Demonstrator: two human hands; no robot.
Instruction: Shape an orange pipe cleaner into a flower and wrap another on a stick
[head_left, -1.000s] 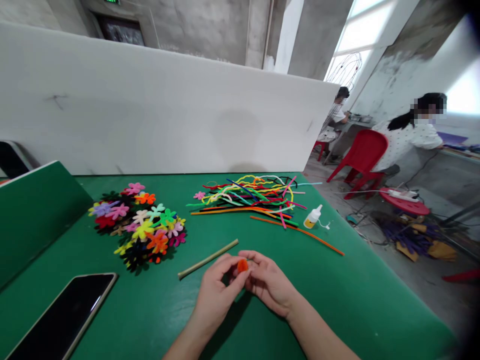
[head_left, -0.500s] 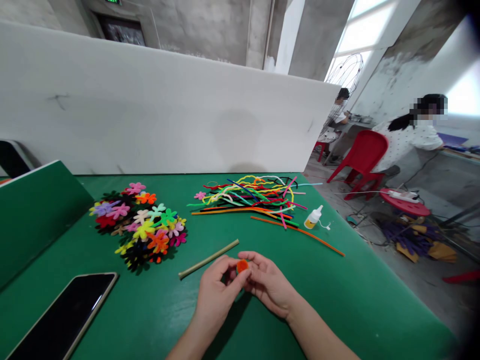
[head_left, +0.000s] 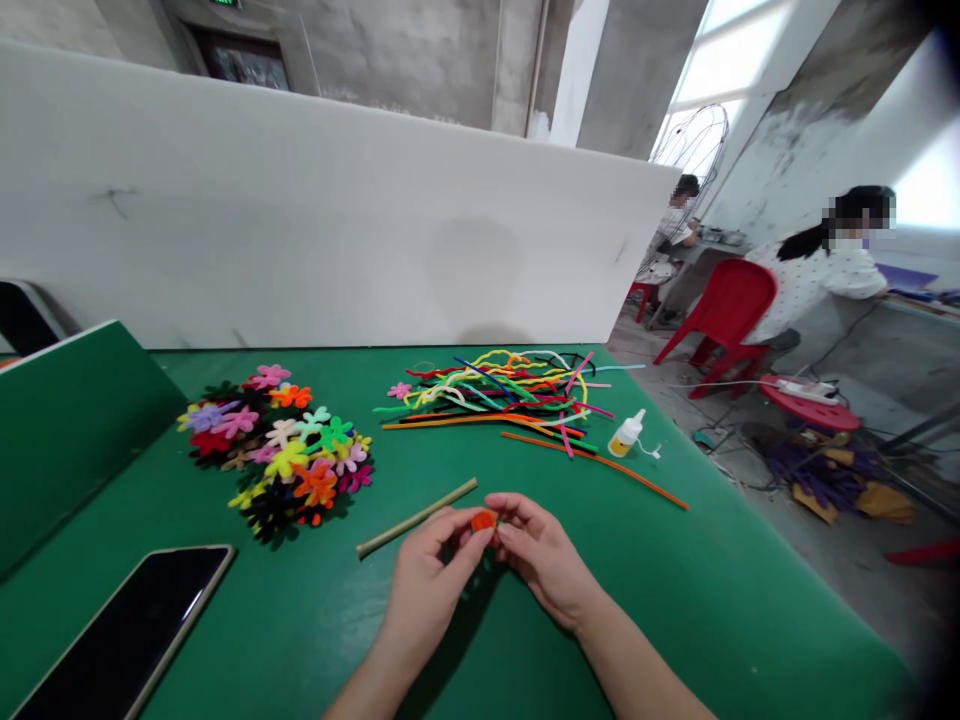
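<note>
Between my two hands is a small orange fuzzy piece point(head_left: 484, 521), which looks like a coiled pipe cleaner. My left hand point(head_left: 433, 572) pinches it between thumb and forefinger. On its right side, the thumb and fingers of my right hand point(head_left: 549, 560) are closed on its edge; the fingers partly hide the piece. Just beyond my left hand lies a pale green stick point(head_left: 416, 519). A single orange pipe cleaner point(head_left: 600, 462) lies farther right, in front of a loose pile of multicoloured pipe cleaners point(head_left: 502, 390).
A heap of fuzzy flowers point(head_left: 289, 450) sits left on the green table point(head_left: 300, 630). A phone point(head_left: 127, 630) lies front left. A small glue-like bottle point(head_left: 627, 434) stands right. A white board point(head_left: 337, 220) rises behind. Two people sit beyond the table's right edge.
Both hands have shifted slightly up, and the orange piece has turned between the fingers. My right fingertips have moved a little away from its middle. The things on the table stay put.
</note>
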